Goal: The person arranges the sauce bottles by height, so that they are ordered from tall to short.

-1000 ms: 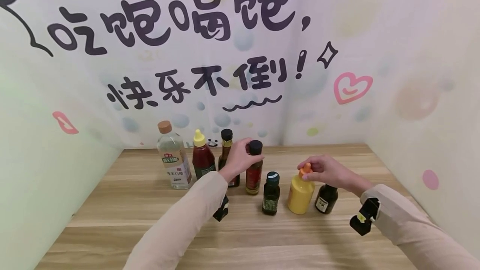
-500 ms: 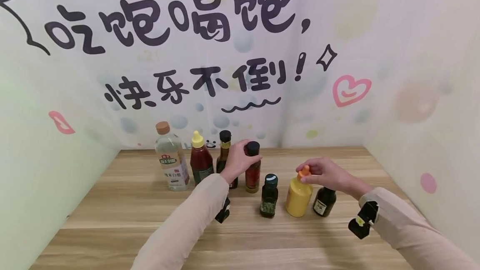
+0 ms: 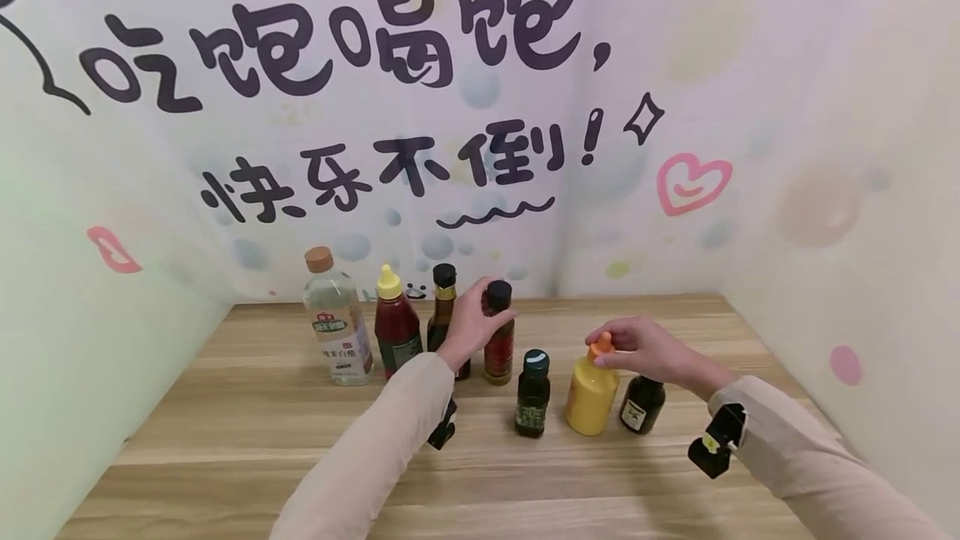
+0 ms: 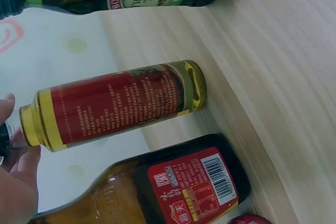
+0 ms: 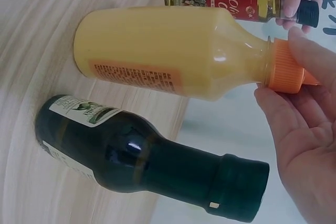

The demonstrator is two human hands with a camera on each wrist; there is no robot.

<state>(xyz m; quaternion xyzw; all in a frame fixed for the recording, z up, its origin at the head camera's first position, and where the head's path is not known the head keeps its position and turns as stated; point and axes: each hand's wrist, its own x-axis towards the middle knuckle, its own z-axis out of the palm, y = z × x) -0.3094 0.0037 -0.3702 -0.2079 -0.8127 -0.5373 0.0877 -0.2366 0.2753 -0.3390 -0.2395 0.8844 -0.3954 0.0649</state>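
In the head view my left hand (image 3: pixel 467 325) grips a red-labelled olive oil bottle (image 3: pixel 498 350) near its black cap, fingers and thumb round the neck. The bottle stands upright; its back label shows in the left wrist view. My right hand (image 3: pixel 651 350) pinches the orange cap (image 5: pixel 287 66) of a yellow squeeze bottle (image 3: pixel 592 397), upright on the table. Between these two stands a small green Borges olive oil bottle (image 3: pixel 532 398). Just right of the yellow bottle is a short dark bottle (image 3: pixel 642 404), its top hidden behind my right hand in the head view.
Left of my left hand, a clear white vinegar bottle (image 3: pixel 337 332), a red sauce squeeze bottle (image 3: pixel 397 325) with yellow cap and a brown sauce bottle (image 3: pixel 444 307) stand in a row. Behind the wooden table (image 3: pixel 225 440) hangs a printed white backdrop (image 3: pixel 480 257).
My left hand has shifted the olive oil bottle slightly back, towards the backdrop. The right hand and the yellow squeeze bottle stay in place. The head view has drifted a little.
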